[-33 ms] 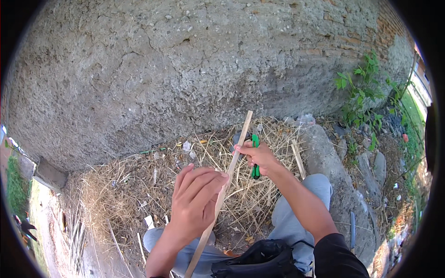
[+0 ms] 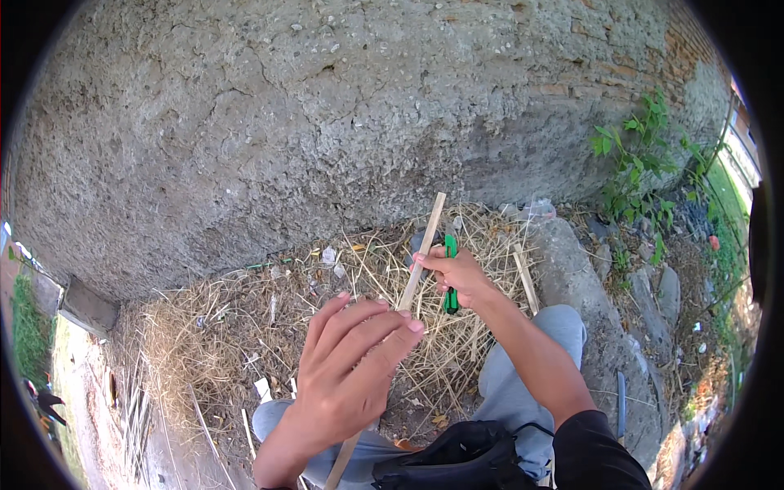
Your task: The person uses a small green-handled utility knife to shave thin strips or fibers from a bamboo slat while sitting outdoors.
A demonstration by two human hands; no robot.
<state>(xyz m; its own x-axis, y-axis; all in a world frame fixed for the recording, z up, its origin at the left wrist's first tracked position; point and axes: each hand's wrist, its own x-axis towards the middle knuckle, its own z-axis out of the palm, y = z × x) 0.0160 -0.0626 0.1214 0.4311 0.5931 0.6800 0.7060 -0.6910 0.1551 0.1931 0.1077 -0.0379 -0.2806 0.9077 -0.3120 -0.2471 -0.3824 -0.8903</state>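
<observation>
A long, flat, pale strip of bamboo or wood (image 2: 431,224) slants from the lower edge up towards the wall. Near its far end, my right hand (image 2: 464,278) pinches it between thumb and fingers. The same hand grips a green and black utility knife (image 2: 451,304), held upright just right of the strip; I cannot make out its blade. My left hand (image 2: 347,371) lies over the strip's middle and hides that part, fingers stretched out and slightly bent. Whether its palm touches the strip is hidden.
Straw-like shavings (image 2: 188,335) cover the ground before a rough grey wall (image 2: 286,122). A stone ledge (image 2: 572,278) runs along the right, with a long blade-like tool (image 2: 621,400) lying on it. A black bag (image 2: 457,457) sits at my lap. A leafy plant (image 2: 641,159) grows by the wall.
My left hand has shifted slightly right across the strip, its fingers more extended, covering more of the strip. My right hand stays almost in place with the knife and strip.
</observation>
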